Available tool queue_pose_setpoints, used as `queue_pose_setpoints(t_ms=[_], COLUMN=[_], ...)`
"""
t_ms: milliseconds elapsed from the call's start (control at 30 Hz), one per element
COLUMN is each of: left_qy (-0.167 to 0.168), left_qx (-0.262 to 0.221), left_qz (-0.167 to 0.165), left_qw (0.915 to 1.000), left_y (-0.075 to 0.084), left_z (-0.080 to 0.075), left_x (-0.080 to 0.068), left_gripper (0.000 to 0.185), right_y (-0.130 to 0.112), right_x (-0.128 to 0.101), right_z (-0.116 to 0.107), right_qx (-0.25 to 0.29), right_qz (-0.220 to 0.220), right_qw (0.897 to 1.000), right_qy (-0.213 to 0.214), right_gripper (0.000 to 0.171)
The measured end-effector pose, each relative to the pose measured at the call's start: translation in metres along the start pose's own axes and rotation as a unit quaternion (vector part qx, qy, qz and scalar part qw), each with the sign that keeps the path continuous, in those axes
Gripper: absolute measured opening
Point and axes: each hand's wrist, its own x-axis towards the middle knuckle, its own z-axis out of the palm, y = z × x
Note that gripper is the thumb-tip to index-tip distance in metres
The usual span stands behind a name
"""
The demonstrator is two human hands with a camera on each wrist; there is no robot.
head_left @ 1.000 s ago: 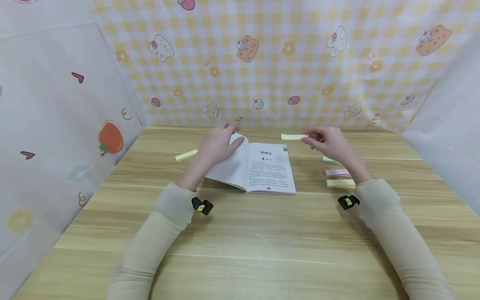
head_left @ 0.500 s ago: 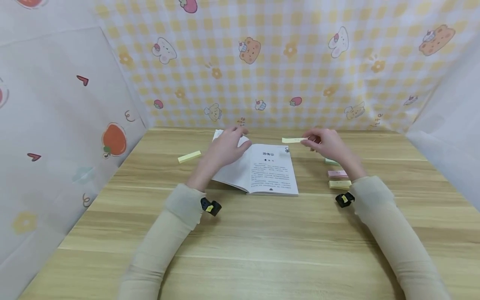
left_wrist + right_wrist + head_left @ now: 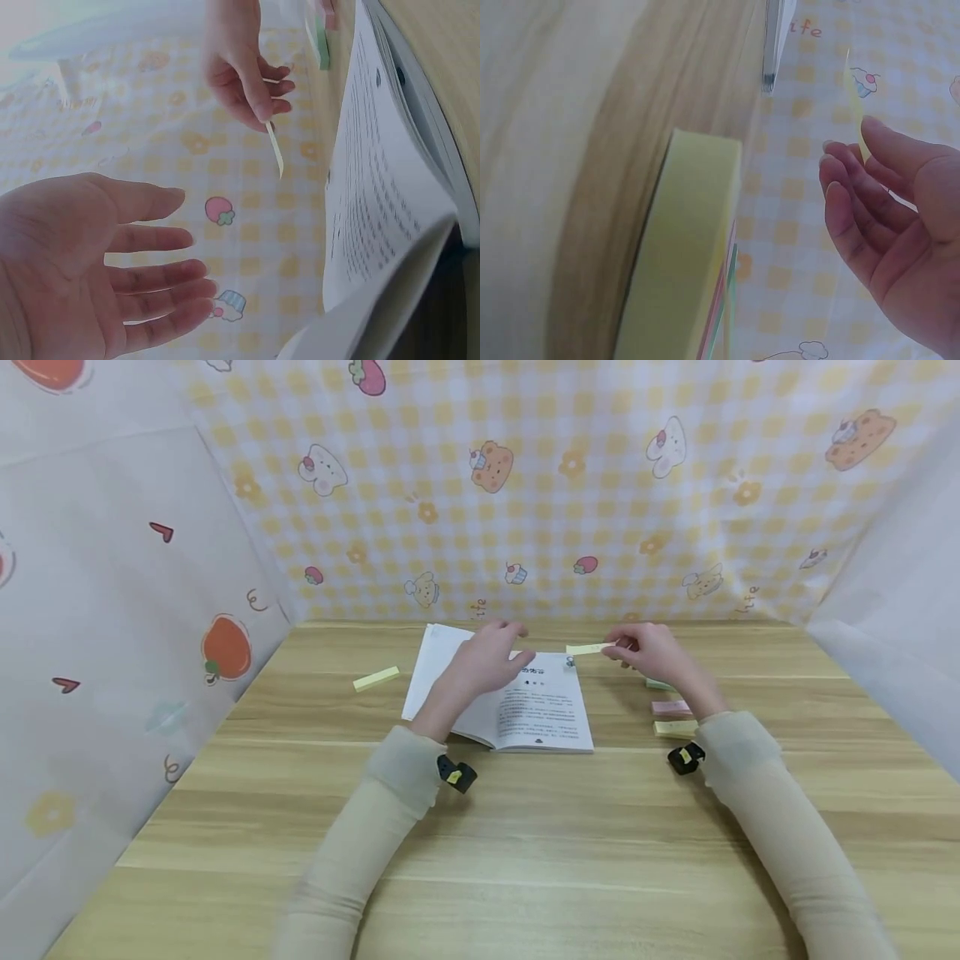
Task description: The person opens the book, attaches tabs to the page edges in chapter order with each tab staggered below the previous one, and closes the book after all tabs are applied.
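Observation:
An open book (image 3: 540, 710) lies on the table with printed text on its right page. Over the left page and the gutter hovers my left hand (image 3: 487, 660), its fingers extended and holding nothing; the left wrist view shows the palm of this left hand (image 3: 97, 270) sideways to the pages. My right hand (image 3: 652, 652) pinches one end of a pale yellow sticky note strip (image 3: 587, 649) between thumb and forefinger. The strip's free end points left, near the book's upper right corner. In the right wrist view the strip (image 3: 853, 94) looks slightly bent.
Right of the book lie a green sticky note pad (image 3: 660, 684), a pink pad (image 3: 670, 707) and a yellow pad (image 3: 675, 728) in a column. Another yellow pad (image 3: 377, 678) lies left of the book. A patterned cloth (image 3: 540, 527) hangs behind the table.
My left hand has moved right, from the left page's outer side to the gutter. My right hand has lowered slightly with the strip still pinched.

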Motion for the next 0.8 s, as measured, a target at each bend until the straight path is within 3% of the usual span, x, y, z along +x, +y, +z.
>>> queue_pose_setpoints(t_ms=[300,800], left_qy=[-0.044,-0.075], left_qx=[0.01,0.027], left_qz=[-0.018,-0.009], left_qw=[0.9988,0.9968], left_y=[0.009,0.011], left_z=[0.019,0.047], left_x=[0.017,0.033], left_gripper=[0.046,0.044], right_y=[0.0,-0.004], right_x=[0.005,0.01], right_z=[0.002,0.003], right_qx=[-0.013,-0.03], right_qz=[0.009,0.017], right_qw=[0.999,0.997], right_qy=[-0.035,-0.062], right_gripper=[0.024,0.017])
